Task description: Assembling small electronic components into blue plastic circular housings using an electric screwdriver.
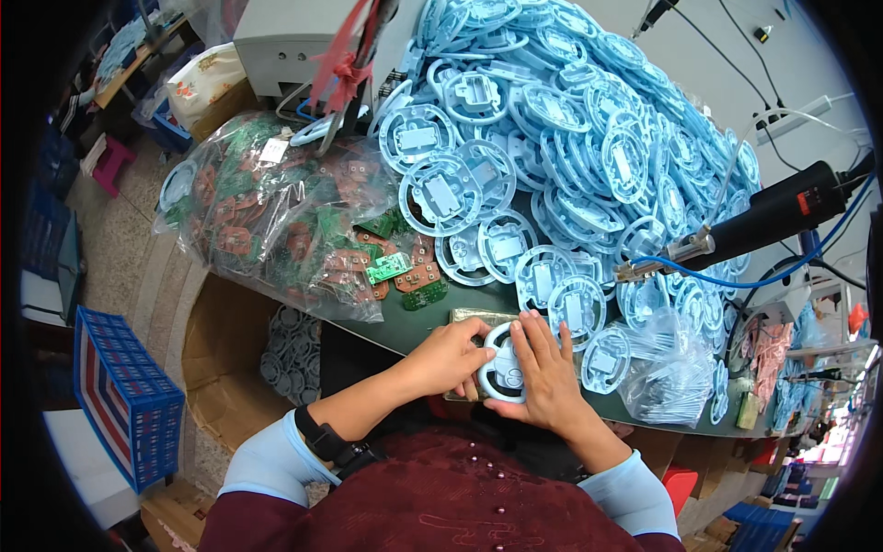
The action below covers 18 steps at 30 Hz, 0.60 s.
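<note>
Both of my hands are on a small light-blue plastic toy steering wheel at the table's near edge. My left hand grips its left rim, with the thumb near the top of the ring. My right hand lies over the wheel's right side, its fingers stretched out and pointing away from me. Under the wheel is a brownish block, mostly hidden. Beyond my hands, a large heap of similar light-blue wheel parts covers the table. Green and brown circuit boards lie loose to the left.
A clear plastic bag of circuit boards sits at left. From the right reaches a black electric screwdriver with a blue hose. Another clear bag holds thin pale pieces. A cardboard box of grey parts and a blue crate stand below left.
</note>
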Tool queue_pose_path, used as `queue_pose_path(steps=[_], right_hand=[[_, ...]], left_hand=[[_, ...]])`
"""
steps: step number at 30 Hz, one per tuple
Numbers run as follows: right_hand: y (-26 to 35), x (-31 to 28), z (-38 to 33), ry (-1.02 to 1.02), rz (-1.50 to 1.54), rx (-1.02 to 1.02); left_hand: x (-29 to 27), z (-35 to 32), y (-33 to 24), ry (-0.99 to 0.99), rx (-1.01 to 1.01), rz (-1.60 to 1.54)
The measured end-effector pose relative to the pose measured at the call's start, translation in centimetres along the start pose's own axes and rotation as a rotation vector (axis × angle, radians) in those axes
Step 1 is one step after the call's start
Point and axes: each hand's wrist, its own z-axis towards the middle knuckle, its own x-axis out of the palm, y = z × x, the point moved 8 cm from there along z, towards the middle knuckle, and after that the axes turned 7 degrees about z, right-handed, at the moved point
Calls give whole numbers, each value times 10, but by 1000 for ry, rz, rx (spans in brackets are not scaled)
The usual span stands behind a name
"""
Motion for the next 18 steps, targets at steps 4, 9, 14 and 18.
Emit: queue_pose_path(steps=[4, 9, 14, 18], right_hand=[[1, -1, 1, -87, -18, -49], [1, -45, -12, -337, 121, -118], [-63, -198, -26, -1144, 748, -3], [-83, -230, 31, -906, 1008, -75]], left_hand=[[3, 2, -3, -9, 14, -11], [-4, -5, -2, -100, 111, 74], [-17, -59, -56, -507, 816, 687], [-8, -73, -55, -570, 1110, 888]])
